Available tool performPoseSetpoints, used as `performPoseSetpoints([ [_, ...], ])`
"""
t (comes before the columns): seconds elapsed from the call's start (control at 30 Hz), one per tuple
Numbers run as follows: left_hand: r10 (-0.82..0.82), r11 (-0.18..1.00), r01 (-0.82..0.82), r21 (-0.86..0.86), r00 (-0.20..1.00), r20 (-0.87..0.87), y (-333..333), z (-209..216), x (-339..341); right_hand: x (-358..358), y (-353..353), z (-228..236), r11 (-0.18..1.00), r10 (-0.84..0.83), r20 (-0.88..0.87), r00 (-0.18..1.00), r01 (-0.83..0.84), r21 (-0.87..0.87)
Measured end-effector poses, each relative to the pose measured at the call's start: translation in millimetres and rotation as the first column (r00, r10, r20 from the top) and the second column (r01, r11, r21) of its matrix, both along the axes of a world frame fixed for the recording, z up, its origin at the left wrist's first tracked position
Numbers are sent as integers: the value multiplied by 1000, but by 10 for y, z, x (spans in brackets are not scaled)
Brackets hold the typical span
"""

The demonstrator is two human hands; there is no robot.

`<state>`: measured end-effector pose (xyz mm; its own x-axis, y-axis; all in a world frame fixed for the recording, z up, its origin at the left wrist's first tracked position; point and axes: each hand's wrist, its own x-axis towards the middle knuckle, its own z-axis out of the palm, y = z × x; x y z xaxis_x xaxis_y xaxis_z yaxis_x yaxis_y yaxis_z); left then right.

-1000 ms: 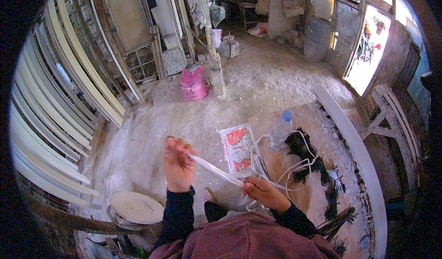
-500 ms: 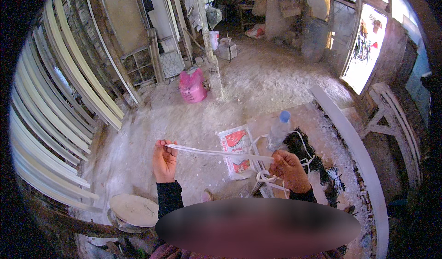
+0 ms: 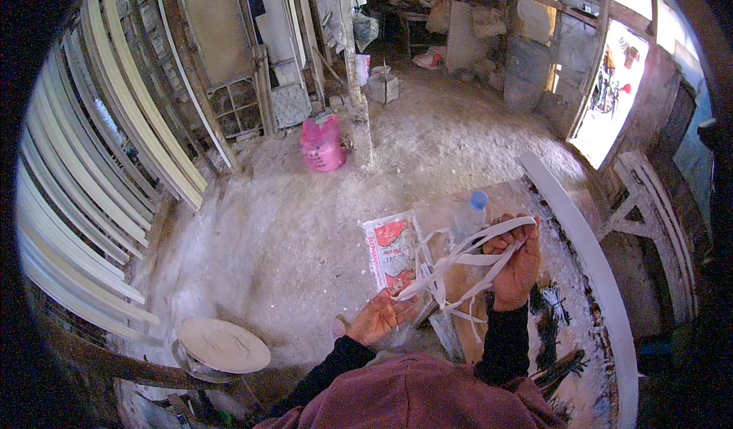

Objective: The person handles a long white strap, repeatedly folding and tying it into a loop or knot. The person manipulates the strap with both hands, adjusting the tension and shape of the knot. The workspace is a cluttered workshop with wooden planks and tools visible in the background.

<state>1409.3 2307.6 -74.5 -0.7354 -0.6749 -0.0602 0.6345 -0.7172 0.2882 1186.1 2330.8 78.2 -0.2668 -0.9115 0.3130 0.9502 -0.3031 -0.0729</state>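
A long white strap (image 3: 444,266) hangs in loose loops between my two hands. My right hand (image 3: 516,270) is raised over the workbench, fingers closed round several folds of it. Lower and to the left, my left hand (image 3: 380,317) pinches a part of the strap between thumb and forefinger, its other fingers spread. Loose tails of the strap dangle below the right hand. Just behind that hand stands a clear plastic bottle (image 3: 469,218) with a blue cap, partly covered. A red and white printed sack (image 3: 392,250) lies beyond my left hand.
A long white moulding (image 3: 584,249) edges the bench on the right, with dark fibre bundles (image 3: 551,314) inside it. Long pale mouldings (image 3: 76,200) lean at the left. A round pale lid (image 3: 223,345) sits low left; a pink bag (image 3: 323,145) stands by the post.
The strap was stretched nearly level between my hands and now hangs in slack loops. My left hand has moved down and right, my right hand up and right.
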Motion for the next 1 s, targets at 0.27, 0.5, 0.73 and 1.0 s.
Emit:
performPoseSetpoints([
  [0.27, 41, 999, -40, 20, 997, -66, 45, -112, -187, 86, 65, -56, 993, 82, 249, 965, -101, 68],
  [0.5, -51, 964, 109, 243, 971, -234, 3, -248, -247, 129, 97, -49, 988, 145, 310, 939, -153, 1],
  [0.73, 360, 914, -276, -296, 890, 281, -171, 99, 256, -435, 234, -263, 950, -90, -212, 973, 148, 276],
  [1.0, 623, 762, -299, -574, 581, 524, -199, 636, 591, -548, 444, -385, 776, 5, -814, 581, 511, 369],
])
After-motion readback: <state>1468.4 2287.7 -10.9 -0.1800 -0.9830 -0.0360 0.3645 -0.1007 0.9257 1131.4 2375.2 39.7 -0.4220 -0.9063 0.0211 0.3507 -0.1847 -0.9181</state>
